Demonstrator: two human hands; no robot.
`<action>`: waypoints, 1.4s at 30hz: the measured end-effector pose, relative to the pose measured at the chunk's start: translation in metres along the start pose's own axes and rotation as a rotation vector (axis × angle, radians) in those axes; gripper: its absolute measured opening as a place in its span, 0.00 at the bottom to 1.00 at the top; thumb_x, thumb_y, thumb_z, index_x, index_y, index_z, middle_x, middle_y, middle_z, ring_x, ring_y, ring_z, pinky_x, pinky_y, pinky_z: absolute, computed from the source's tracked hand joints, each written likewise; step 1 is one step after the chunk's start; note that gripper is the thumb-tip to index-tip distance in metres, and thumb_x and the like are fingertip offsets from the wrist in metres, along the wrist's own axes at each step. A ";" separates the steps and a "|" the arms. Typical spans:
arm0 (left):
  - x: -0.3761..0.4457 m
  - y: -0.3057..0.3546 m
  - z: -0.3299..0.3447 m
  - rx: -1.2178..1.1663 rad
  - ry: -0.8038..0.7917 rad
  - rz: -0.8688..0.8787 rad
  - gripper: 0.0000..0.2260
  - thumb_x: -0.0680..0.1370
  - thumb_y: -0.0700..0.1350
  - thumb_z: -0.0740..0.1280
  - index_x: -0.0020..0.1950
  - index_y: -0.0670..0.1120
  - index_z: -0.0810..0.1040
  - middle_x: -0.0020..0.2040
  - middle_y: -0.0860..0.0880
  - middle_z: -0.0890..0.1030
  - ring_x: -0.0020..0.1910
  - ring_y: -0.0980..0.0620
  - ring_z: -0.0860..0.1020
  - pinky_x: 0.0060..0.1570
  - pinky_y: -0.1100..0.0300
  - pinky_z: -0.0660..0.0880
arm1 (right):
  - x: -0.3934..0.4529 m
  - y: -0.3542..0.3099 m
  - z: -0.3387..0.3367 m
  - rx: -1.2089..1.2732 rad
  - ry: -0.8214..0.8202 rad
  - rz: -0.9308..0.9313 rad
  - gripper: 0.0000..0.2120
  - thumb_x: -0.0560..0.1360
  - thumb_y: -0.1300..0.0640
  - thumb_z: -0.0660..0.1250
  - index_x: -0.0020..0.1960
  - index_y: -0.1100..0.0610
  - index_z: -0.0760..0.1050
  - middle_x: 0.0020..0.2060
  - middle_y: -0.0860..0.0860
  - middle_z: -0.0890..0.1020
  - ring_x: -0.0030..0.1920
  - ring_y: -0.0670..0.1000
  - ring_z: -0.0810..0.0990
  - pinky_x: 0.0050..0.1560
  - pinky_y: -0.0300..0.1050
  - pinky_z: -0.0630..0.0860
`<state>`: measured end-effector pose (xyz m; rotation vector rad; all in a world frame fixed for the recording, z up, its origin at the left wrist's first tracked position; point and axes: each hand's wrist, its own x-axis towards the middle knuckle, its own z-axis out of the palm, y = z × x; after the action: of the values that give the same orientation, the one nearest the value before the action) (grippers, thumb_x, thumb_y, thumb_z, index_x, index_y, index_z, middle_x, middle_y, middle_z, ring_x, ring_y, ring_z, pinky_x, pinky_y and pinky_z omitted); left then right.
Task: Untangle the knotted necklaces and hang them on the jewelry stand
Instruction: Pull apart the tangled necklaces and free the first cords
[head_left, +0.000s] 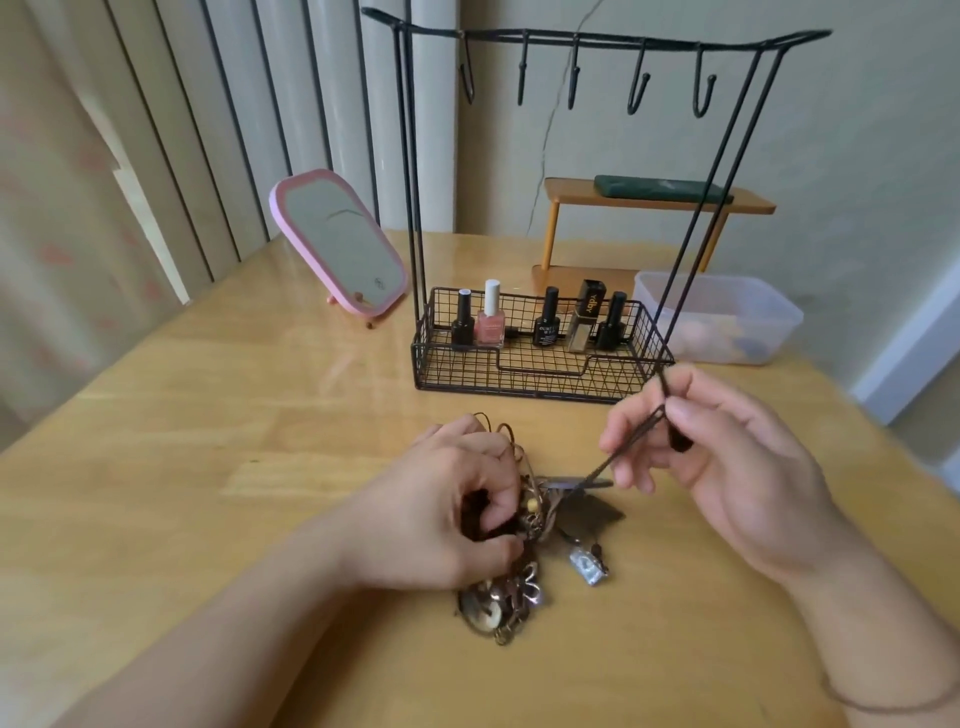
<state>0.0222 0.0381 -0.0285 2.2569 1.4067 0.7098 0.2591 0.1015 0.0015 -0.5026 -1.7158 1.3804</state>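
A tangled clump of brown cord necklaces (524, 582) with metal and shell pendants lies on the wooden table (208, 467) in front of me. My left hand (447, 514) is closed on the clump, pinning it down. A dark cord (618, 449) runs taut from the clump up to my right hand (727, 457), which pinches it between thumb and fingers above the table. Behind them stands the black wire jewelry stand (540, 364), its hooks (636, 83) on the top bar all bare.
Several nail polish bottles (491, 319) stand in the stand's basket. A pink mirror (337, 241) sits at the back left, a translucent plastic box (727, 317) at the back right, and a small wooden shelf (649, 200) behind the stand against the wall.
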 end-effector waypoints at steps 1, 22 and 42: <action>0.000 0.002 0.001 -0.007 0.002 -0.002 0.12 0.70 0.54 0.73 0.39 0.53 0.70 0.41 0.57 0.73 0.48 0.55 0.72 0.64 0.48 0.67 | 0.000 0.000 0.003 0.121 0.016 0.001 0.06 0.78 0.56 0.59 0.46 0.56 0.72 0.40 0.60 0.82 0.35 0.58 0.79 0.35 0.45 0.75; 0.010 0.009 0.008 -0.386 0.376 -0.256 0.07 0.73 0.43 0.63 0.41 0.46 0.81 0.37 0.50 0.84 0.36 0.51 0.80 0.37 0.59 0.78 | 0.005 -0.002 -0.047 0.608 0.257 -0.143 0.04 0.80 0.52 0.61 0.47 0.50 0.73 0.29 0.45 0.71 0.35 0.50 0.70 0.38 0.42 0.76; 0.018 -0.001 -0.004 -1.630 0.432 -0.386 0.12 0.83 0.37 0.54 0.62 0.43 0.72 0.39 0.46 0.73 0.34 0.50 0.78 0.32 0.57 0.74 | -0.001 0.019 -0.001 -1.125 0.084 0.289 0.22 0.70 0.31 0.64 0.32 0.49 0.76 0.27 0.46 0.77 0.31 0.45 0.75 0.36 0.48 0.75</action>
<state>0.0257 0.0554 -0.0220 0.5680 0.7210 1.4625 0.2565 0.1069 -0.0161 -1.4262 -2.2981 0.4100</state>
